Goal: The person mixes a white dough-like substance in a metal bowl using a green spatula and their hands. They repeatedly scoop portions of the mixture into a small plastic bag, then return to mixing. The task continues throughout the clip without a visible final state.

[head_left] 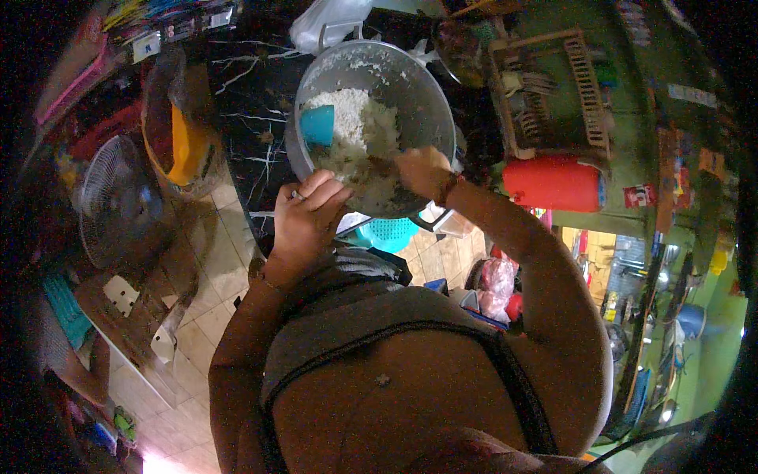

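Note:
A large metal pot [450, 118] stands on a dark, white-veined counter. White grains that look like cooked rice [353, 118] fill part of its bottom and stick to the far wall. A teal plastic cup [317, 126] lies tilted against the pot's left inner side. My left hand [308, 209] is closed over the pot's near left rim. Inside the near right of the pot, my right hand [426, 172] is closed; a dark brown end, possibly of a spoon, shows at its fingers, too dim to name surely.
Behind the pot is a clear plastic bag [328, 22]. A tan dish rack [584, 87] and a red container [553, 183] stand to the right. Below the counter's near edge shows a turquoise basket [387, 233]. A fan [118, 201] stands at left.

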Available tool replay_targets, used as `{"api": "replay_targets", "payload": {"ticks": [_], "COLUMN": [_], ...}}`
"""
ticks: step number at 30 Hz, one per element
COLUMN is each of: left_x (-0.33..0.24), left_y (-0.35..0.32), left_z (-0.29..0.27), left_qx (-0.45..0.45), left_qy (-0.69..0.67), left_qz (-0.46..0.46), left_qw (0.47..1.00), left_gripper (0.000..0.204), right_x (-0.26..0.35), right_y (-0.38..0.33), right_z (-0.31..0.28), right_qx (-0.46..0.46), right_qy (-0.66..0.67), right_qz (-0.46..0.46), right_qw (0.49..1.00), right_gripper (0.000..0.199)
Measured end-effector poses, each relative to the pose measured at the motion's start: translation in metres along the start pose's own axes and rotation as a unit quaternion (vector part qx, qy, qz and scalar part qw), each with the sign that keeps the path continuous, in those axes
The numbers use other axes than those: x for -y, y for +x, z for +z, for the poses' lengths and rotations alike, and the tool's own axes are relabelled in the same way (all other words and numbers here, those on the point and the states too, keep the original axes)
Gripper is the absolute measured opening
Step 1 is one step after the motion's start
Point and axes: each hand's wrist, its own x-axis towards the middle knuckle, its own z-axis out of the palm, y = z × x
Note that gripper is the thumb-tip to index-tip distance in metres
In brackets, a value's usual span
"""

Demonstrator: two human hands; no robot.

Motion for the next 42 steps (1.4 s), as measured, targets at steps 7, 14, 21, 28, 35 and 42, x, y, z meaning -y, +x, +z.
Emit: {"api": "replay_targets", "payload": {"ticks": [7, 14, 21, 28, 35, 42], "left_x": [-0.001, -0.005, -0.009, 0.001, -0.007, -0.008], "left_y": [0.003, 0.0, -0.008, -0.004, -0.001, -0.002], "left_z": [0.003, 0.002, 0.015, -0.001, -0.001, 0.002], "left_qx": [-0.023, 0.049, -0.004, 0.005, 0.003, 0.007], "left_qy": [-0.004, -0.088, -0.376, -0.007, 0.01, 0.074], "left_qz": [0.004, -0.13, -0.295, 0.001, -0.025, -0.017], "left_qw": [1.0, 0.986, 0.878, 1.0, 1.0, 0.997], "left_gripper": [0.03, 0.027, 0.029, 0.029, 0.027, 0.023], "right_x": [-0.057, -0.014, -0.055, -0.038, -0.026, -0.008], "right_y": [0.036, 0.016, 0.04, 0.029, 0.035, 0.001], "right_z": [-0.009, 0.018, -0.013, 0.006, 0.042, -0.001], "right_qx": [-0.143, -0.05, -0.099, -0.098, -0.055, 0.007], "right_qy": [-0.076, -0.04, -0.039, -0.085, -0.108, -0.024], "right_qz": [-0.006, -0.011, -0.038, -0.076, -0.06, -0.025], "right_qw": [0.987, 0.998, 0.994, 0.989, 0.991, 0.999], "right_gripper": [0.013, 0.013, 0.014, 0.013, 0.013, 0.016]}}
